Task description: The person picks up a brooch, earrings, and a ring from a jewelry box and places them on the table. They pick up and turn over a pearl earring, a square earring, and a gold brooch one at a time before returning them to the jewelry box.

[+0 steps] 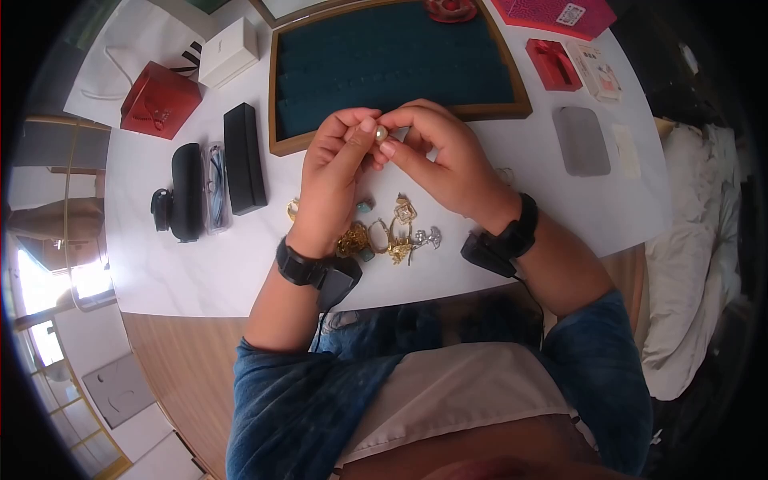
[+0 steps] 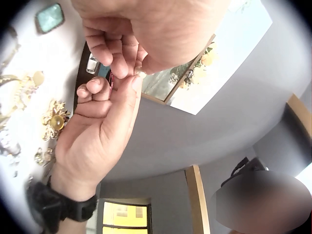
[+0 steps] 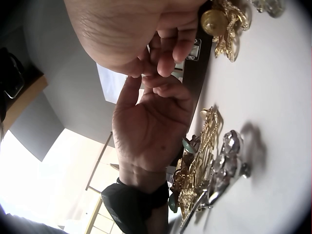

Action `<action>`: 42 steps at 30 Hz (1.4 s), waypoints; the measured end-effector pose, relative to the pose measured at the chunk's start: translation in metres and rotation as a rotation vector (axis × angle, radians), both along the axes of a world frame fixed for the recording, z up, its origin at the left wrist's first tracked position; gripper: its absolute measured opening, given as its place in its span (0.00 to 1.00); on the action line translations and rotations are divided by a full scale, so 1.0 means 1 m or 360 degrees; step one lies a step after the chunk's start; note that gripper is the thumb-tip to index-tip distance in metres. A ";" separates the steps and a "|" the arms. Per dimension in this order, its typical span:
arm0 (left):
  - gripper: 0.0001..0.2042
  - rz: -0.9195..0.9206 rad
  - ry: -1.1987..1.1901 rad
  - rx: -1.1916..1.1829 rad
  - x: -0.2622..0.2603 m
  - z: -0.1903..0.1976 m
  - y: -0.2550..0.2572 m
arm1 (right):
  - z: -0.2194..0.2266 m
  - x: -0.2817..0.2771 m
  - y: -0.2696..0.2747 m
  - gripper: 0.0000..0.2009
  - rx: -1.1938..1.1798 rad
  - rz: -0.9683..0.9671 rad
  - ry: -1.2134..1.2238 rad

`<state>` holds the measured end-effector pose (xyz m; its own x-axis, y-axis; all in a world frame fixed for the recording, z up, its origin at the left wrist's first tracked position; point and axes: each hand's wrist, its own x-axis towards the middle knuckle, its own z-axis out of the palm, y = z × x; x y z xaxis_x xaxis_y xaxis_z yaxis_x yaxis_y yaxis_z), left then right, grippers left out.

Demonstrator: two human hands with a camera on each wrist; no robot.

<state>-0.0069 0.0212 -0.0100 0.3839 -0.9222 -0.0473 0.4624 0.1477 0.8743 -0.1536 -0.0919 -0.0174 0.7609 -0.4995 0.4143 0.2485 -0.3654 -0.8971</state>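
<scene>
Between the fingertips of both hands sits a small round pearl piece of jewellery (image 1: 381, 134), mostly covered by fingers. My left hand (image 1: 334, 164) pinches it from the left with thumb and forefinger, while my right hand (image 1: 445, 158) pinches it from the right. Seen in the left wrist view, the pearl (image 2: 141, 74) shows at the meeting thumb tips. Below the hands on the white table lie a heap of gold jewellery (image 1: 352, 239), a gold flower-like piece (image 1: 399, 251), a silver piece with clear stones (image 1: 429, 238) and a turquoise-stone piece (image 1: 365, 206).
Behind the hands stands a wood-framed tray (image 1: 520, 109) with dark green lining, a red item (image 1: 450, 10) at its far edge. Leftward are a long black box (image 1: 245, 160), a black case (image 1: 188, 192) and a red box (image 1: 161, 99). A grey rounded pad (image 1: 582, 142) lies right.
</scene>
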 end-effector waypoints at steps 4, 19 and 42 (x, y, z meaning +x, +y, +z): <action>0.10 -0.0017 -0.0039 -0.0007 0.001 -0.002 -0.001 | 0.001 0.000 0.000 0.10 -0.0001 0.0002 -0.0001; 0.10 -0.0029 -0.0012 -0.0014 0.003 -0.004 -0.001 | -0.003 0.001 -0.001 0.11 -0.0044 -0.0038 0.0007; 0.09 -0.0073 0.0012 0.0072 0.004 -0.002 0.001 | -0.006 0.001 -0.002 0.10 -0.0037 -0.0027 0.0011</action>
